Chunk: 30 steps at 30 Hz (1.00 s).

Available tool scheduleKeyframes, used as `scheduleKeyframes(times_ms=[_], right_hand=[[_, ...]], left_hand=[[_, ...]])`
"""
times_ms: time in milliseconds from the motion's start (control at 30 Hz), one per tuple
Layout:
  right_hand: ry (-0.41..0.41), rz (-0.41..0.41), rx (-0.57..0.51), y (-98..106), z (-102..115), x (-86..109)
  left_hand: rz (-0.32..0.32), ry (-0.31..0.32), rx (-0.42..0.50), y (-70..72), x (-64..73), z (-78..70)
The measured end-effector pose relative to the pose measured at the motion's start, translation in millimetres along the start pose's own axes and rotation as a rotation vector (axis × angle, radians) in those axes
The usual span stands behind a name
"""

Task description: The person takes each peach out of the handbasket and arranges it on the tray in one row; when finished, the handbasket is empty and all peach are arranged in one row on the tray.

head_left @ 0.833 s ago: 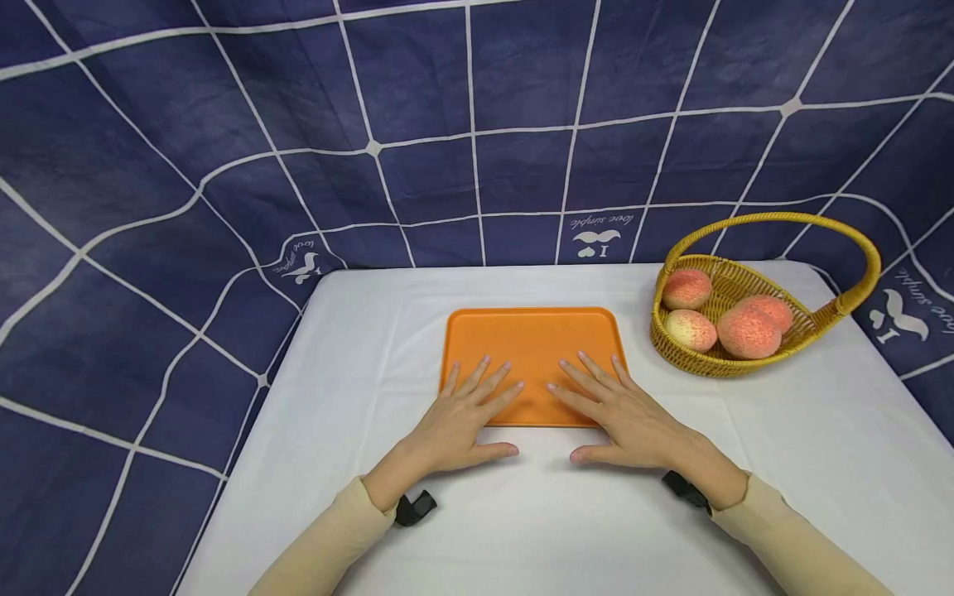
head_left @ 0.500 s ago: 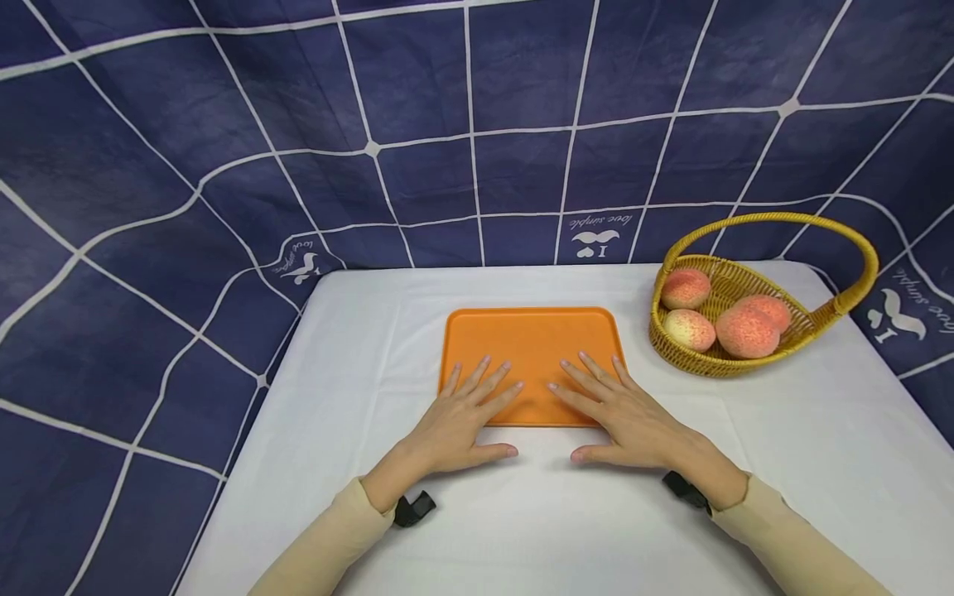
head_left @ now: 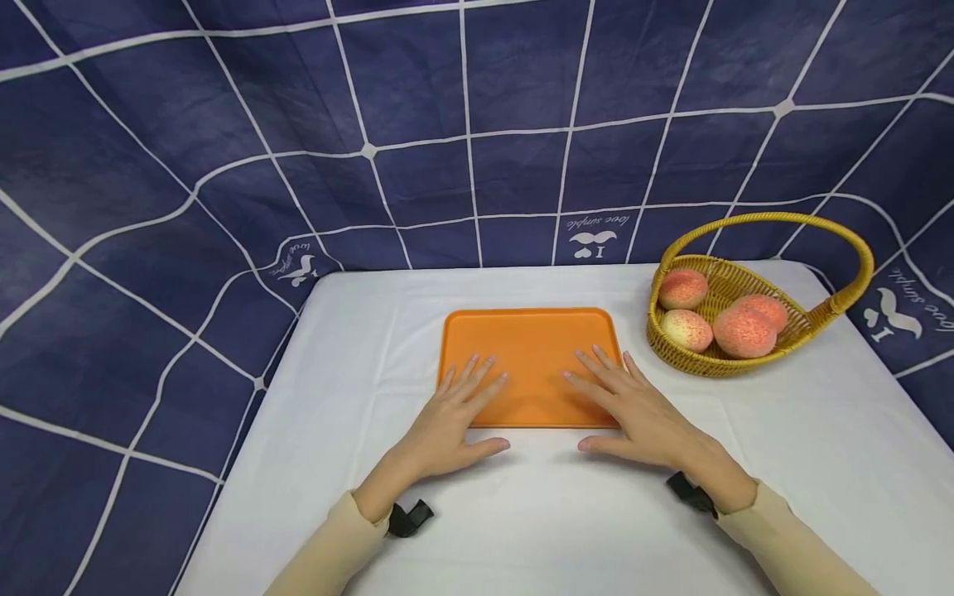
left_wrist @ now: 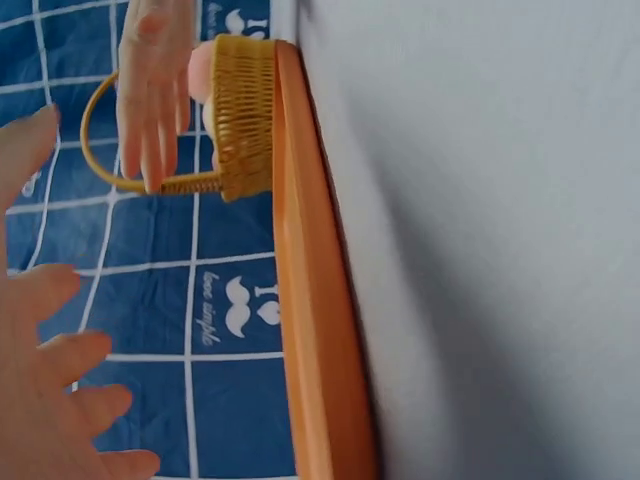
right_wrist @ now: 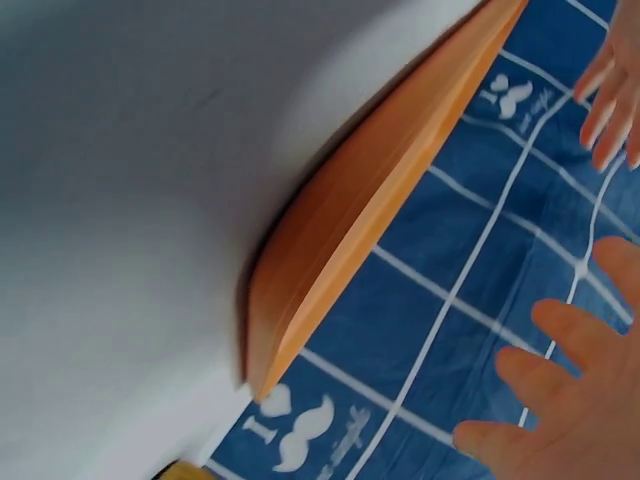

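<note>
An orange rectangular tray [head_left: 532, 343] lies on the white-covered table. Over its front left part is my left hand [head_left: 443, 426], fingers spread and straight, holding nothing. My right hand [head_left: 644, 418] is over the front right part in the same way, its fingers also spread. Both thumbs point inward, in front of the tray's near edge. In the left wrist view, a gap separates the left fingers [left_wrist: 85, 355] from the tray [left_wrist: 320, 330]. The right wrist view likewise has the right fingers [right_wrist: 540, 380] raised clear of the tray [right_wrist: 360, 200].
A yellow woven basket [head_left: 681, 358] with a tall arched handle stands right of the tray. Several peaches [head_left: 745, 333] lie in it. Blue cloth [head_left: 417, 91] with white lines hangs behind the table. Black straps [head_left: 410, 519] are on both wrists.
Both hands have drawn slightly apart, the left hand to the left and the right hand to the right. The tray, basket and peaches stay in place; the head view has shifted a little.
</note>
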State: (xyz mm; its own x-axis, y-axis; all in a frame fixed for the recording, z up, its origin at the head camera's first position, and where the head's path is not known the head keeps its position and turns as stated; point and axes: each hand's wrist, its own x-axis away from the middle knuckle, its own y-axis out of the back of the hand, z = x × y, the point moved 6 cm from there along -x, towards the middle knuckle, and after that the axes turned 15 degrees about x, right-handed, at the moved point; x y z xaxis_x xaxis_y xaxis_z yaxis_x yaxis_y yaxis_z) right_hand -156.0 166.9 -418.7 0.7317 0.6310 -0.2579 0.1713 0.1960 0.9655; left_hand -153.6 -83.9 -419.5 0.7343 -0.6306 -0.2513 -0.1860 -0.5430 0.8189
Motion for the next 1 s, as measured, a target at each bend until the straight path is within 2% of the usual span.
scheduleKeyframes(times_ms=[100,267,433,600,667,833,1000], right_hand=[[-0.045,-0.055,-0.011,6,-11,5.0],[-0.157,-0.195,-0.018,23,-44,20.8],[-0.349,-0.359,-0.077,42,-86,41.3],[-0.554,-0.504,-0.113,59,-121,60.0],[-0.654,-0.515,-0.127,62,-133,67.0],[-0.894,-0.461,-0.136,63,-154,84.6],[-1.019,-0.411,-0.139,58,-168,96.2]], left_hand=[[-0.111,0.022,0.088,5.6,5.2,8.0],[-0.268,0.114,0.179,13.8,16.0,31.3],[-0.332,0.229,0.253,15.3,25.1,58.5],[-0.367,0.301,0.364,13.8,31.6,81.9],[-0.394,0.332,0.4,12.5,34.2,90.8],[-0.482,0.385,0.499,7.8,38.6,107.0],[-0.502,0.397,0.572,-0.5,35.8,113.1]])
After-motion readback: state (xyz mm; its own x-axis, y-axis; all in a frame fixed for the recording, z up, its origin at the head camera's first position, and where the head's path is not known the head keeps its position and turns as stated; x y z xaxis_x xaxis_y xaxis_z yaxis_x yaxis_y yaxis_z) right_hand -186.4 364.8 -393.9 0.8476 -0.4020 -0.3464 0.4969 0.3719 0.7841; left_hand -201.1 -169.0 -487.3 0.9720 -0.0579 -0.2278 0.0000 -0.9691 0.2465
